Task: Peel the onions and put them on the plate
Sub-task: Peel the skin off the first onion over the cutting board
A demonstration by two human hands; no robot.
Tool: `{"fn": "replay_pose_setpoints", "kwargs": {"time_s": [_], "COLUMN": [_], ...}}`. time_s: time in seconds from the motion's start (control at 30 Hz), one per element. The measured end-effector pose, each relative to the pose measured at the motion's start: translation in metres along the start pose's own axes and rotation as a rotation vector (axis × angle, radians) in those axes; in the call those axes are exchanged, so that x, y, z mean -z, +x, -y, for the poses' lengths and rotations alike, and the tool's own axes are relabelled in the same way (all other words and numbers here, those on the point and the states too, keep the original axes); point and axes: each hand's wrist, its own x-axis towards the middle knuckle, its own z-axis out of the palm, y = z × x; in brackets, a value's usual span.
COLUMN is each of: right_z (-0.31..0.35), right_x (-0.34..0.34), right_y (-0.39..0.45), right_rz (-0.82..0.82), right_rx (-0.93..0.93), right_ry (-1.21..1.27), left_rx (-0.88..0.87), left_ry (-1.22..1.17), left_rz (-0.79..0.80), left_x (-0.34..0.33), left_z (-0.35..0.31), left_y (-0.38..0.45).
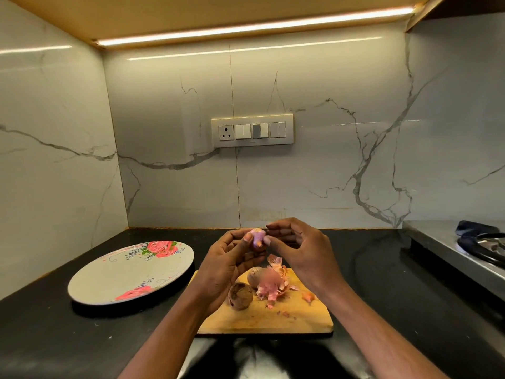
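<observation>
A person's two hands meet above a wooden board (273,321) on a black counter (54,337). The left hand (226,263) curls its fingers and thumb around a small, pale purple onion (257,236), holding it in the air. The right hand (300,250) pinches the onion's lower tip between thumb and forefinger, its other fingers loosely bent above. On the board below, two unpeeled onions (240,296) lie side by side just left of centre, and a heap of pink peels (270,288) lies touching them at their 3 o'clock. A floral plate (109,280) sits on the counter at 9 o'clock from the board, its edge just beside the board's corner. A steel stove (451,250) stands at 3 o'clock, well apart. A switch panel (252,130) sits on the marble wall at 12 o'clock.
</observation>
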Motion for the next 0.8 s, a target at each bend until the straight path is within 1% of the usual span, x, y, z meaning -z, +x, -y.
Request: {"fn": "replay_pose_setpoints", "kwargs": {"time_s": [0.2,0.3,0.37,0.43,0.6,0.8], "right_z": [-0.004,-0.012,-0.016,-0.016,-0.004,-0.004], "right_x": [0.001,0.005,0.009,0.011,0.000,-0.001], "right_y": [0.002,0.004,0.005,0.005,0.001,-0.002], "right_rz": [-0.071,-0.129,-0.115,-0.075,0.017,-0.021], "right_rx": [0.040,0.003,-0.040,-0.041,0.054,0.101], "right_ry": [-0.067,-0.126,-0.162,-0.192,-0.146,-0.156], "left_rx": [0.012,0.011,0.009,0.006,-0.019,-0.030], "left_ry": [-0.005,-0.002,-0.006,0.009,0.040,0.049], "left_rz": [0.022,0.020,0.010,-0.005,-0.014,-0.009], "left_x": [0.000,-0.001,-0.001,0.000,0.000,-0.001], "left_z": [0.000,-0.001,-0.001,-0.001,-0.001,-0.001], "left_y": [-0.001,-0.001,-0.001,-0.001,0.000,0.000]}}
